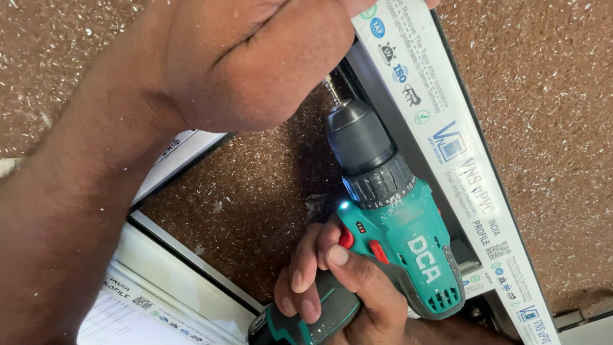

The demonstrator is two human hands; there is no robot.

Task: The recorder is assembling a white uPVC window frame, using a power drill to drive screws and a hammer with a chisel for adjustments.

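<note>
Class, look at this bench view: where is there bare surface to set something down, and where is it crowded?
Free: the speckled brown surface right of the long white profile, and the patch between the drill and the lower white profile. Crowded: around the drill bit, where the left hand presses the long profile and the right hand grips the drill.

White frame profiles (pixel 460 153) on brown speckled floor (pixel 255 191)

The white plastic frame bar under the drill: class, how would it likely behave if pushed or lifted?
The white frame bar looks long and straight, so probably stiff and light. Its glossy taped face may be slippery; the left hand presses it while the right hand drives the drill.
</note>
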